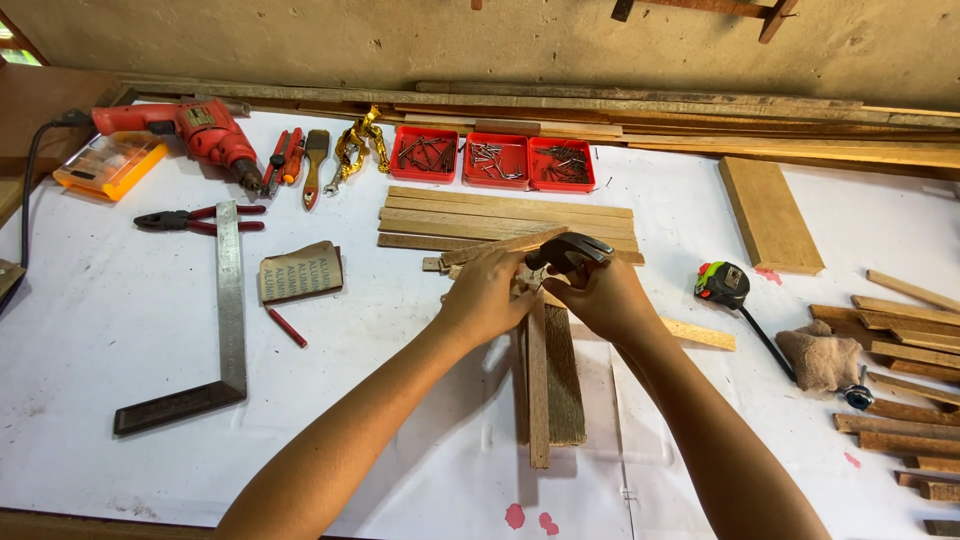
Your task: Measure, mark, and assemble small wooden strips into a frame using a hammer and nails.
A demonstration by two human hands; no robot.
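Hammer [567,250] gripped over wood strips [540,380]; three red trays [492,160] hold, seemingly, nails.

A wide workbench [120,330] covered in white sheeting stands against a rough, stained plaster wall [400,35], long timber battens [700,105] stacked along its back edge, daylight falling evenly across it all.

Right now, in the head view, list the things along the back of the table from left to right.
Orange case → red drill → red cutters → brush → yellow chain → three red nail trays → wood block.
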